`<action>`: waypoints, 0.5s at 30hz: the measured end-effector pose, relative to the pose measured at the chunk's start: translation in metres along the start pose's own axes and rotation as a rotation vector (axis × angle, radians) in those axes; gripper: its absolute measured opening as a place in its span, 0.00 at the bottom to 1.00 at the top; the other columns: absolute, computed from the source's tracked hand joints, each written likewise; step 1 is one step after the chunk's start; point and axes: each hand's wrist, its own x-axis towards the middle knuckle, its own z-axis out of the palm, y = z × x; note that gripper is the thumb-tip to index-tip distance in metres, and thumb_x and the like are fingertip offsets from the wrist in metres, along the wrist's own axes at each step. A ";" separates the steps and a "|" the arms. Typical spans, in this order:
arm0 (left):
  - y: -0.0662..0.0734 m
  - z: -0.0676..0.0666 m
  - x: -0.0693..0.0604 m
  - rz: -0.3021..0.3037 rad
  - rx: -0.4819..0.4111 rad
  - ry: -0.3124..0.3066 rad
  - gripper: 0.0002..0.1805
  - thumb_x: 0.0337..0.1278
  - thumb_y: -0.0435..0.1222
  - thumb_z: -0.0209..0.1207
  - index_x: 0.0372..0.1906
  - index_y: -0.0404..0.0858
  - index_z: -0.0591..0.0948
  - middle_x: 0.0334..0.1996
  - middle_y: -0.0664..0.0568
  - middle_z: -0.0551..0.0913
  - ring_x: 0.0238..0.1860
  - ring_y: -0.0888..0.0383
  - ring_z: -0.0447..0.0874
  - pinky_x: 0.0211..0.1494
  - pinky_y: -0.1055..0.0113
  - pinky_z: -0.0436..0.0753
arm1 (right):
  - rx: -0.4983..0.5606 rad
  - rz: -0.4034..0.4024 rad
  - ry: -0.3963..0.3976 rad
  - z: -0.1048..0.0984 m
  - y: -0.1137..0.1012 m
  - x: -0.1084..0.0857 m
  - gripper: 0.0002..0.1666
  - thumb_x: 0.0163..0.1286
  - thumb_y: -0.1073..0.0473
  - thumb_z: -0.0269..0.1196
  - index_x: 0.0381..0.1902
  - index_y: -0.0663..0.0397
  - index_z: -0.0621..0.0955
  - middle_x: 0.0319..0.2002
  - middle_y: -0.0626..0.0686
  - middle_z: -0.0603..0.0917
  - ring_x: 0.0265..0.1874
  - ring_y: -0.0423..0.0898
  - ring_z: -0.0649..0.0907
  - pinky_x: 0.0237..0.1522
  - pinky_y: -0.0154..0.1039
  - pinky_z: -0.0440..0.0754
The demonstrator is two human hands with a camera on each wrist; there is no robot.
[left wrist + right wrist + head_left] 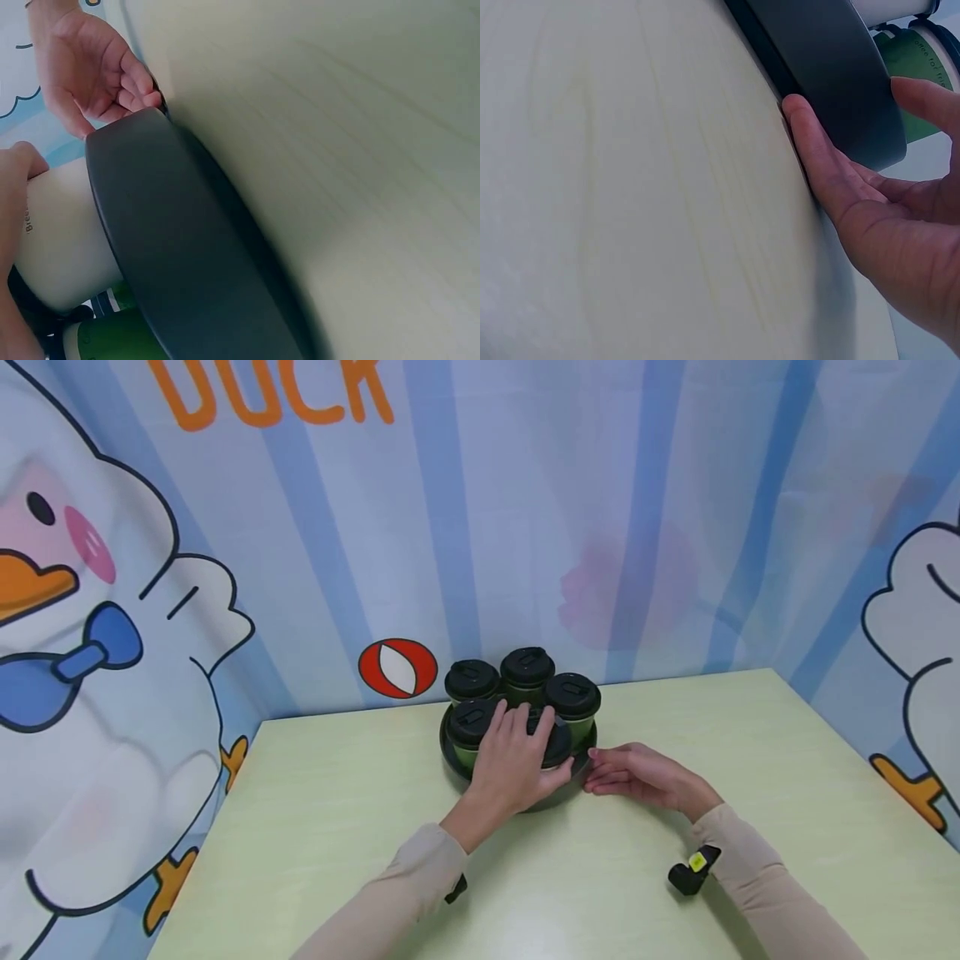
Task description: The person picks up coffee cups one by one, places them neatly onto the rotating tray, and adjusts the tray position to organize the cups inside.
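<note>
A round dark grey tray point(551, 797) holds several takeaway coffee cups with black lids and green sides, such as the front left cup point(467, 753). My left hand point(513, 764) reaches over the front cup point(557, 747) and grips it around its lid, with the thumb on the right. In the left wrist view this cup point(64, 232) shows a white side and stands inside the tray wall. At the tray's right front edge, my right hand point(645, 777) holds the tray, thumb at the rim and fingertips low against its outer side, as the right wrist view shows.
The tray rests near the back of a pale yellow-green table point(360, 827). Close behind the cups hangs a blue striped curtain point(517, 527) with duck drawings. A small black device point(692, 871) is worn at the right wrist.
</note>
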 end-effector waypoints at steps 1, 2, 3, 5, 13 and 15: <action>0.000 0.000 0.000 0.001 0.002 -0.001 0.40 0.63 0.66 0.56 0.69 0.43 0.76 0.59 0.40 0.82 0.62 0.47 0.80 0.78 0.49 0.65 | 0.000 0.001 -0.002 0.000 0.000 0.000 0.29 0.81 0.52 0.59 0.59 0.79 0.73 0.48 0.66 0.86 0.47 0.53 0.89 0.58 0.44 0.85; 0.000 0.000 0.000 0.000 0.003 -0.005 0.40 0.63 0.66 0.56 0.70 0.43 0.75 0.60 0.40 0.82 0.62 0.47 0.80 0.79 0.49 0.65 | 0.002 0.000 -0.005 -0.001 0.000 0.000 0.29 0.81 0.52 0.59 0.58 0.78 0.73 0.49 0.66 0.86 0.47 0.53 0.89 0.58 0.44 0.85; 0.000 0.000 0.000 -0.001 0.005 -0.009 0.40 0.63 0.66 0.56 0.70 0.43 0.75 0.60 0.40 0.82 0.62 0.47 0.80 0.79 0.49 0.64 | 0.004 0.000 -0.010 -0.001 -0.001 0.001 0.28 0.81 0.52 0.59 0.58 0.78 0.73 0.49 0.66 0.86 0.47 0.53 0.89 0.58 0.44 0.85; 0.000 -0.001 0.001 -0.002 0.009 -0.026 0.41 0.63 0.67 0.56 0.70 0.43 0.75 0.61 0.40 0.81 0.62 0.47 0.80 0.79 0.49 0.63 | 0.008 0.000 -0.016 -0.002 -0.001 0.001 0.28 0.82 0.53 0.58 0.59 0.79 0.73 0.49 0.66 0.85 0.48 0.53 0.88 0.59 0.45 0.84; -0.008 -0.016 0.003 -0.036 -0.039 -0.161 0.52 0.60 0.76 0.46 0.80 0.48 0.63 0.76 0.40 0.65 0.77 0.43 0.61 0.82 0.44 0.50 | -0.210 -0.024 0.088 -0.015 -0.022 -0.017 0.45 0.83 0.45 0.54 0.73 0.81 0.57 0.61 0.75 0.77 0.58 0.61 0.83 0.63 0.50 0.81; -0.017 -0.025 0.002 -0.026 -0.108 -0.152 0.52 0.60 0.75 0.47 0.82 0.49 0.61 0.79 0.41 0.60 0.78 0.42 0.57 0.82 0.44 0.50 | -0.349 -0.050 0.175 -0.018 -0.037 -0.027 0.48 0.81 0.39 0.55 0.76 0.75 0.55 0.63 0.74 0.75 0.59 0.63 0.82 0.64 0.52 0.81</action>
